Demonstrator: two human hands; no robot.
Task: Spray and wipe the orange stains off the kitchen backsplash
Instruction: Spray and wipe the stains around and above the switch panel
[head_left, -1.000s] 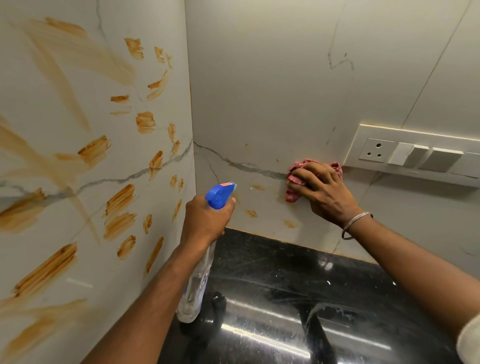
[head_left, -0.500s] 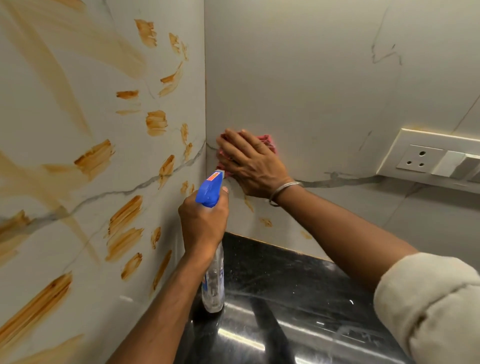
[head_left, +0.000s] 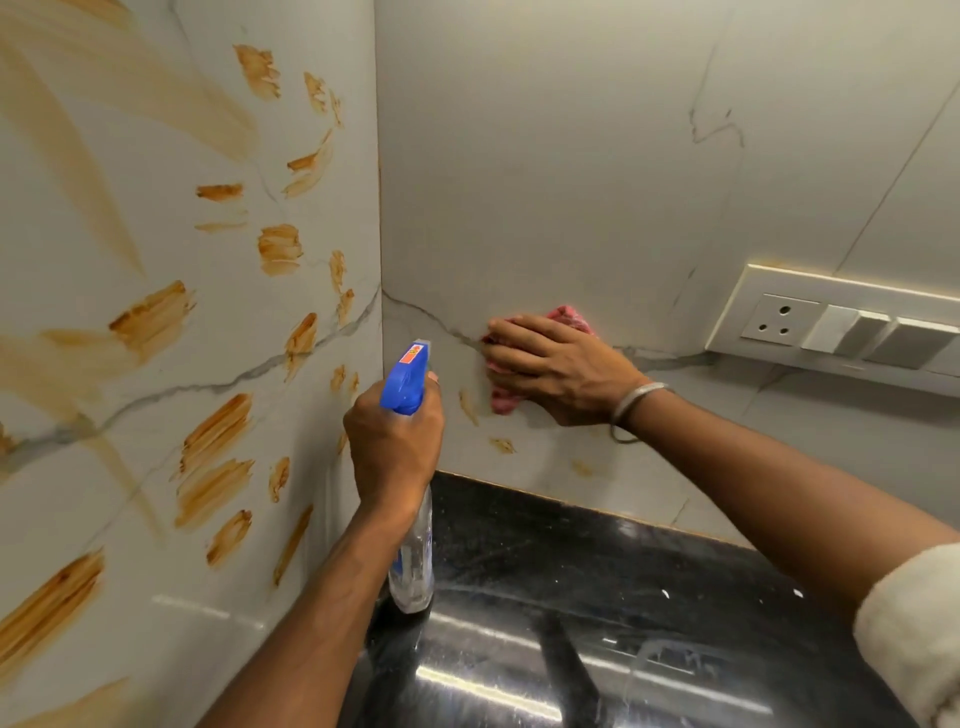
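My right hand (head_left: 556, 366) presses a pink cloth (head_left: 567, 317) flat against the back wall of the white marble backsplash (head_left: 545, 171), a little right of the corner. A few small orange stains (head_left: 501, 445) sit on that wall just below and left of the cloth. My left hand (head_left: 392, 447) grips a clear spray bottle (head_left: 413, 561) by its neck; its blue nozzle (head_left: 408, 376) points up toward the corner. The left wall (head_left: 156, 364) carries several orange smears (head_left: 213, 431).
A glossy black countertop (head_left: 571, 597) runs below both walls. A white socket and switch panel (head_left: 841, 327) is mounted on the back wall, right of my right hand. My right sleeve (head_left: 914, 634) shows at the right edge.
My right hand has dragged the cloth from near the corner to the right and slightly down. My left hand and the bottle have stayed about where they were.
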